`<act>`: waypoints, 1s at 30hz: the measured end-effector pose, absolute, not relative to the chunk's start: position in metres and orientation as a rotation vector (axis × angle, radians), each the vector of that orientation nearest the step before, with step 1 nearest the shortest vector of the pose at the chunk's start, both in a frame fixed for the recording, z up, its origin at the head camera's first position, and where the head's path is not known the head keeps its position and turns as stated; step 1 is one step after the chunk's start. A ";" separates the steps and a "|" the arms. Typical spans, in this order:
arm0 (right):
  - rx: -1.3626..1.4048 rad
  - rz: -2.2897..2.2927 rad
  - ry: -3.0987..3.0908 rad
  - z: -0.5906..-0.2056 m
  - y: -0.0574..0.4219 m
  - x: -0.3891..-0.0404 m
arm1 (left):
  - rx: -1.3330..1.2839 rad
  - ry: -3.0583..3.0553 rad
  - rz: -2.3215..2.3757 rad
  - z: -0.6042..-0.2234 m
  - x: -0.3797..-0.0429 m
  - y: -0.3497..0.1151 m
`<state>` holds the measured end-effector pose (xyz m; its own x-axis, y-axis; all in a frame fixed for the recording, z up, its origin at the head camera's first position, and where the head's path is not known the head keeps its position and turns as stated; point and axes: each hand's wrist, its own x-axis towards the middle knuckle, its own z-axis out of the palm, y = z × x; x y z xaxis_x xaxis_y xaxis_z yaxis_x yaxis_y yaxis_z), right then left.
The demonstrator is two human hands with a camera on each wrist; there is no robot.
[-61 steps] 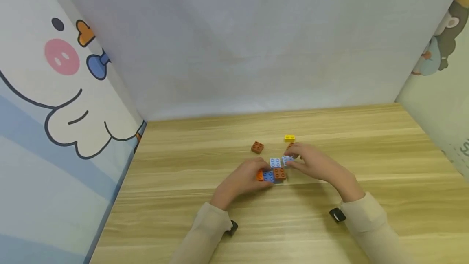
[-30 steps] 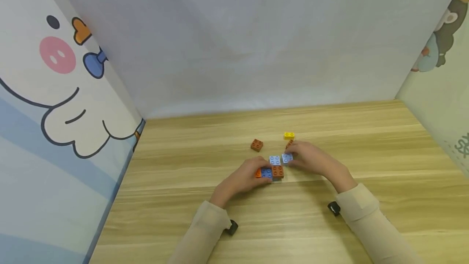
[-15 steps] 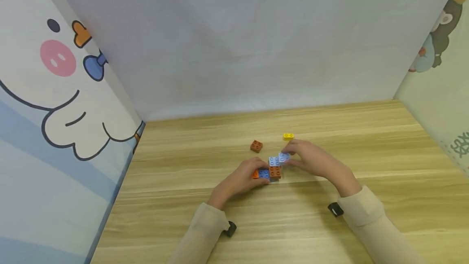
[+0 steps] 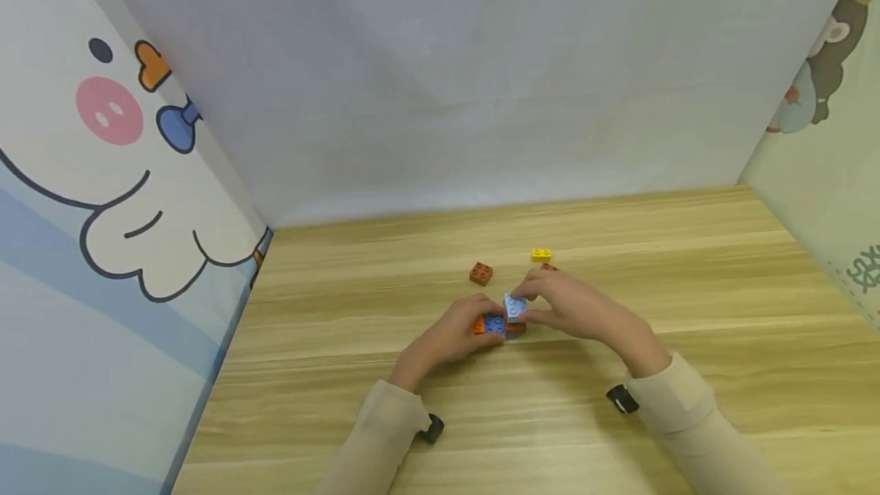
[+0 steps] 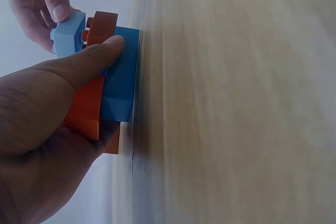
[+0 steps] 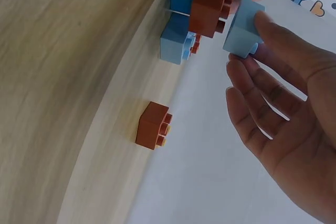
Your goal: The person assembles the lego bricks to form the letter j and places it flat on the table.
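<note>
Right hand, at the centre right of the head view, is being held nearly closed, a light-blue brick being pinched between thumb and fingertips just above the studs of a brown brick; whether contact is being made cannot be told. Near the centre, the left hand is being curled around stacked bricks, among them a blue brick and an orange brick, its thumb being laid along their near side. As judged, something light, stiff and hardly fragile is being handled, its smooth plastic perhaps slightly slippery; opposite side walls, below the studs, are being favoured as the grip. Everything is being borne by a wood-grained table across the lower half, a loose brown brick and a yellow brick being supported above the hands. Upper centre is being filled by pale cloth, the left edge by a cartoon panel.
</note>
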<state>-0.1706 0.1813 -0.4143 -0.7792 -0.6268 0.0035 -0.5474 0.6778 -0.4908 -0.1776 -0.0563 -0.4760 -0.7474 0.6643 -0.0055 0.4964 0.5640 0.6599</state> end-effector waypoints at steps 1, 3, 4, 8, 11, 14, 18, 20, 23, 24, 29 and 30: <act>-0.965 -0.719 2.719 -0.415 0.181 -0.170 | 0.962 2.544 0.956 -0.476 -0.177 -0.056; -0.971 -0.713 2.712 -0.415 0.180 -0.169 | 0.955 2.542 0.959 -0.477 -0.177 -0.056; -0.968 -0.710 2.710 -0.415 0.179 -0.168 | 0.949 2.540 0.962 -0.477 -0.177 -0.056; -0.970 -0.699 2.707 -0.414 0.178 -0.167 | 0.953 2.545 0.971 -0.478 -0.177 -0.056; -0.972 -0.698 2.704 -0.413 0.177 -0.167 | 0.958 2.548 0.972 -0.478 -0.177 -0.057; -0.971 -0.706 2.697 -0.412 0.177 -0.167 | 0.948 2.540 0.975 -0.479 -0.177 -0.057; -0.957 -0.724 2.685 -0.412 0.177 -0.167 | 0.941 2.532 0.975 -0.479 -0.178 -0.057; -0.954 -0.730 2.680 -0.413 0.177 -0.167 | 0.940 2.532 0.971 -0.479 -0.179 -0.057; -0.962 -0.723 2.684 -0.413 0.177 -0.167 | 0.934 2.534 0.963 -0.480 -0.179 -0.057; -0.965 -0.720 2.687 -0.413 0.176 -0.167 | 0.932 2.535 0.961 -0.480 -0.180 -0.057; -0.979 -0.707 2.702 -0.412 0.175 -0.166 | 0.921 2.539 0.951 -0.482 -0.180 -0.056; -0.979 -0.706 2.706 -0.412 0.174 -0.166 | 0.923 2.540 0.948 -0.482 -0.180 -0.056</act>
<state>-0.1659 0.1743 -0.4121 -0.7675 -0.6410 -0.0064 -0.5562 0.6709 -0.4904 -0.1798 -0.0561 -0.4822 -0.7581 0.6513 -0.0339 0.4699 0.5816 0.6641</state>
